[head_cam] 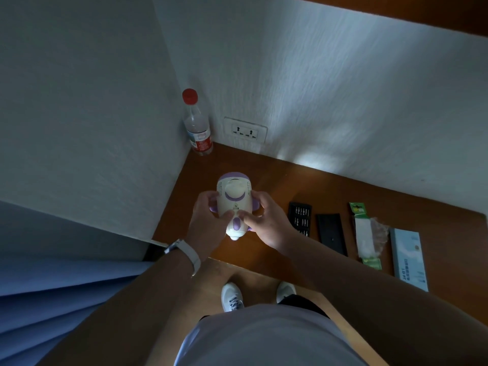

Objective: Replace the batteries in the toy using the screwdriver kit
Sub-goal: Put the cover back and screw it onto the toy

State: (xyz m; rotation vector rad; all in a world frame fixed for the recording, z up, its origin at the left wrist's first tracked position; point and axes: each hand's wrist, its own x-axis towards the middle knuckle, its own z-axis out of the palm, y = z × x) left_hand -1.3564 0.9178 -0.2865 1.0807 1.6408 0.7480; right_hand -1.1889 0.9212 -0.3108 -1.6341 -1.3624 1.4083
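The toy point(233, 196), a white body with purple trim, is held over the wooden desk point(343, 191), close to the corner of the walls. It is gripped by both hands: the left hand point(208, 215) is curled round its left side and the right hand point(264, 220) round its right side, with both thumbs pressed on the lower part of the body. Neither hand holds a tool.

The step in hand is judged to be the locating of the battery cover. A small round mark is seen at mid-body; whether it is the cover screw cannot be told in this dim light.

The toy should be turned until the cover faces upward, then laid flat on the desk so that it is steadied by one hand only. The screwdriver bit tray point(301, 216) lies to the right, with its black lid point(331, 233) beside it and the battery pack point(365, 233) beyond. A bit matching the screw head should be chosen before pressure is applied, as a loose fit is likely to strip a small screw. The driver handle cannot be made out.
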